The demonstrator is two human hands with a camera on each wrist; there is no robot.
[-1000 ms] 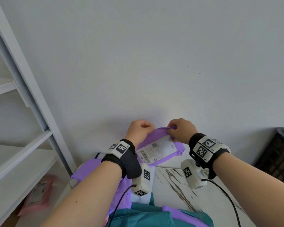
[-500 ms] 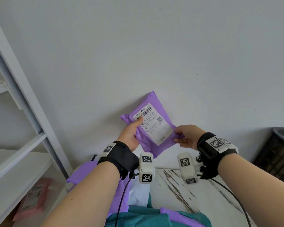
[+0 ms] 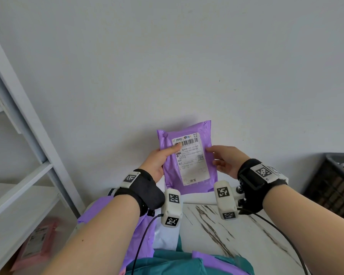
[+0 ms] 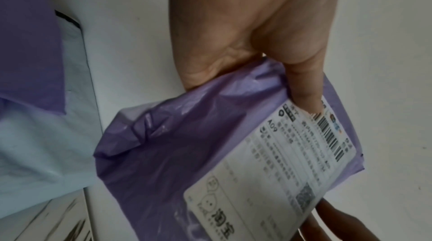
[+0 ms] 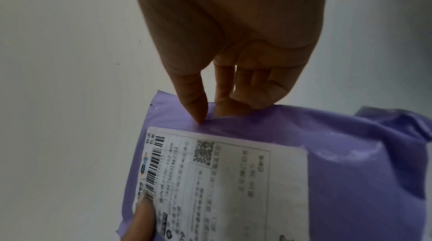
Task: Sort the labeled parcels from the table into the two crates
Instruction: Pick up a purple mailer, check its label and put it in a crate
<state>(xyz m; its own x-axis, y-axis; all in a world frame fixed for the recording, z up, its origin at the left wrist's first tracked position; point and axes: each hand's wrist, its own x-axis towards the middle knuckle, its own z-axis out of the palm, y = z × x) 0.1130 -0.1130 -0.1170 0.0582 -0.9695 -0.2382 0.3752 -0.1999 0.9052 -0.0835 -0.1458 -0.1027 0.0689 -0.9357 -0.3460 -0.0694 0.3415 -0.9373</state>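
A purple parcel with a white shipping label is held upright in front of the wall, label facing me. My left hand grips its left edge, thumb pressed on the barcode corner of the label. My right hand pinches the parcel's right edge between thumb and fingers. More parcels lie on the marble table below: purple ones, a white one and a teal one. A dark crate stands at the right.
A white shelf unit stands at the left, with a pink labeled parcel low beside it. A plain wall is close behind the table. Cables run from both wrist cameras over the table.
The purple parcel has been lifted from the table and turned upright so its label faces me. Both hands rose with it and shifted to its side edges.
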